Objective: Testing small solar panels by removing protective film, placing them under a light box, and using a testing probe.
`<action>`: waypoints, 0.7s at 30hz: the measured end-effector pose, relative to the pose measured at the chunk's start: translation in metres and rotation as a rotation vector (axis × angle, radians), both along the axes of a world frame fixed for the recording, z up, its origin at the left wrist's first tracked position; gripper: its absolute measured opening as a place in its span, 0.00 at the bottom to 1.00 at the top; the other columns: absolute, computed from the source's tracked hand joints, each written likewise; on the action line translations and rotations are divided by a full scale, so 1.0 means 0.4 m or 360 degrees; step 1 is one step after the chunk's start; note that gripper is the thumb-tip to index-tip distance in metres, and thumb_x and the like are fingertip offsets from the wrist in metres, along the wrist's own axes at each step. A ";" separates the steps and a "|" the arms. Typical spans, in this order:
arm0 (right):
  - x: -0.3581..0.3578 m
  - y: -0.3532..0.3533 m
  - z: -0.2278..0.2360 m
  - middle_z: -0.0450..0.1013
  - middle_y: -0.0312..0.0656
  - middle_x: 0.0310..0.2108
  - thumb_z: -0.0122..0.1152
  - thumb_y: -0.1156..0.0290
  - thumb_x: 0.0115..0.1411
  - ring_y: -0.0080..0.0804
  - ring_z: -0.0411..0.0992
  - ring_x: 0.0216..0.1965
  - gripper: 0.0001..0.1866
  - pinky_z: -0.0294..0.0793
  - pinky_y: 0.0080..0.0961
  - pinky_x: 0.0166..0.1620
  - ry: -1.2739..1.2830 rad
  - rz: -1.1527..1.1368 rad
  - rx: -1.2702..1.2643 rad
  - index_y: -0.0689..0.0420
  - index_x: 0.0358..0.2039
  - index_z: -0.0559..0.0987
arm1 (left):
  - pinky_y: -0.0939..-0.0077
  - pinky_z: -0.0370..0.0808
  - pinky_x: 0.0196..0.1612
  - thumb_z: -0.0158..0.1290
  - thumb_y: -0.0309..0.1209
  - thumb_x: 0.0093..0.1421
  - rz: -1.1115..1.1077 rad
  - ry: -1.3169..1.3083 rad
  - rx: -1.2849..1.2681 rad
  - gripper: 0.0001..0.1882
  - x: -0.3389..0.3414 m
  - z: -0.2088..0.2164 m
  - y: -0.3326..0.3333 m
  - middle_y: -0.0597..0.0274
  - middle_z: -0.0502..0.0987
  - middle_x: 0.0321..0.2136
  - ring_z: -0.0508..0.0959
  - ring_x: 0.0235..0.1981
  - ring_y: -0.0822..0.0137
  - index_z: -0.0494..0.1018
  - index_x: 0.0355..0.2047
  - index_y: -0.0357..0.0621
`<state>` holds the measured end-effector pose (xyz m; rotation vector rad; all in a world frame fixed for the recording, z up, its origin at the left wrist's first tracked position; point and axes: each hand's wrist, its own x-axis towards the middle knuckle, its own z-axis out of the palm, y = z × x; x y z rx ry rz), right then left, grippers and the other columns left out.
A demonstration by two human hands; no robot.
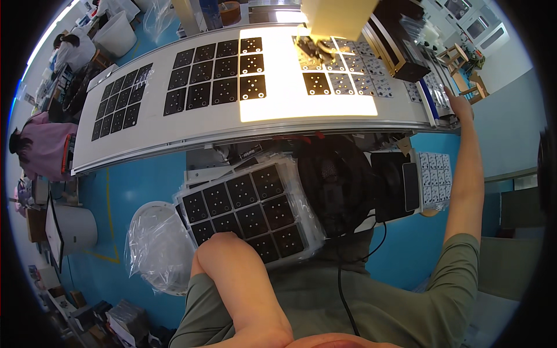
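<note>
My right hand [461,106] is at the right end of a long white worktable [203,124], arm stretched out. Its fingers look curled at the edge, beside a blue-and-white bar [429,103] and glossy clear sheets; what they hold is too small to make out. My left arm is bent, its elbow over a stack of clear-wrapped sheets of black cards with light dots [249,203]. The left forearm runs back to the lower edge, and its hand is out of sight. More black card sheets [214,75] lie flat on the table, some under bright light.
A yellow upright [339,20] and a dark box with a bronze-coloured front [400,55] rise behind the table. Near my lap are a black rounded object [333,185], a phone [410,187] and a printed card pack [435,177]. A plastic-lined bin [159,243] and co-workers [49,145] are left.
</note>
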<state>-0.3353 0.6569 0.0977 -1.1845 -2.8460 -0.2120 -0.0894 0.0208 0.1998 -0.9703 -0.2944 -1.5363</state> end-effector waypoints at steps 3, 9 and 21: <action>0.001 -0.004 0.004 0.80 0.51 0.35 0.36 0.18 0.59 0.44 0.79 0.35 0.53 0.75 0.45 0.39 -0.0040 -0.0029 -0.0062 0.64 0.33 0.84 | 0.57 0.79 0.54 0.58 0.20 0.57 0.0063 -0.0019 0.0015 0.26 -0.005 0.002 0.006 0.48 0.73 0.59 0.77 0.58 0.54 0.71 0.57 0.31; -0.001 -0.013 0.005 0.81 0.52 0.38 0.36 0.18 0.58 0.44 0.79 0.35 0.54 0.76 0.45 0.39 -0.0043 -0.0067 -0.0074 0.64 0.36 0.84 | 0.52 0.79 0.53 0.58 0.22 0.59 0.0124 -0.0001 0.0017 0.17 -0.003 -0.005 0.004 0.51 0.79 0.50 0.80 0.52 0.54 0.74 0.49 0.32; -0.005 0.000 0.007 0.79 0.49 0.29 0.36 0.18 0.59 0.42 0.77 0.29 0.53 0.74 0.45 0.35 -0.0082 -0.0022 -0.0045 0.64 0.29 0.82 | 0.52 0.79 0.51 0.59 0.23 0.59 0.0106 0.0093 0.0087 0.16 -0.006 -0.005 0.006 0.53 0.80 0.49 0.81 0.50 0.55 0.75 0.48 0.33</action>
